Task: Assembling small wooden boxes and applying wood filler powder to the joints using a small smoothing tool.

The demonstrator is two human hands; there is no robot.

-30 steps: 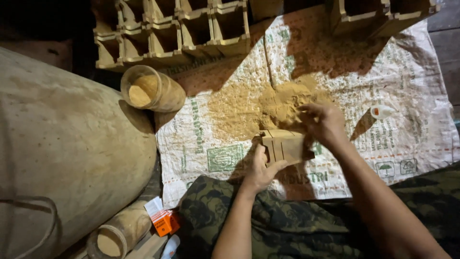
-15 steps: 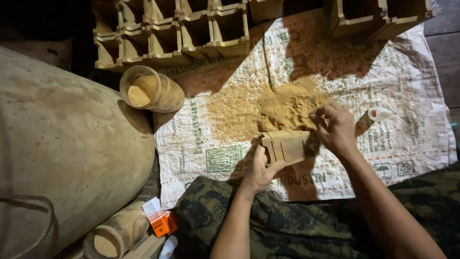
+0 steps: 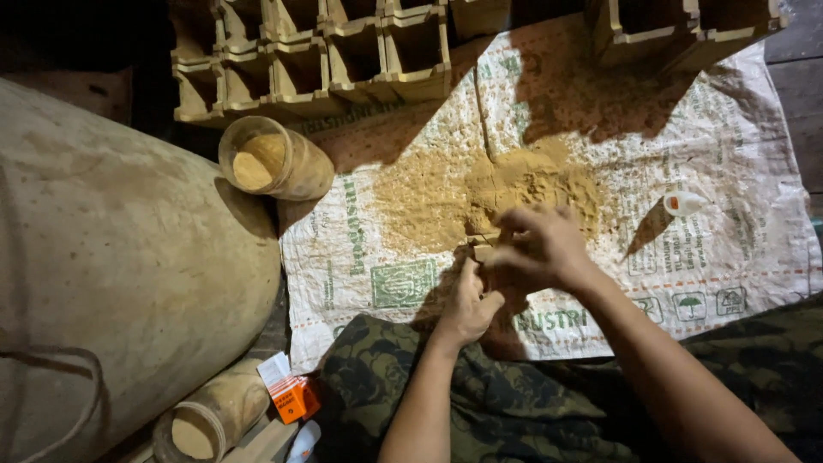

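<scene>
Head view, centre of the frame: left hand (image 3: 467, 300) grips a small wooden block (image 3: 482, 251) from below while the blurred right hand (image 3: 540, 249) curls over it, grip unclear, so steady it over the sawdust pile (image 3: 480, 193) on the sack (image 3: 729, 231).

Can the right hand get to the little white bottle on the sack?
Probably yes. The right hand is busy over the small wooden box with the left hand, but the white bottle lies just to its right on the printed sack, with only bare sack between.
</scene>
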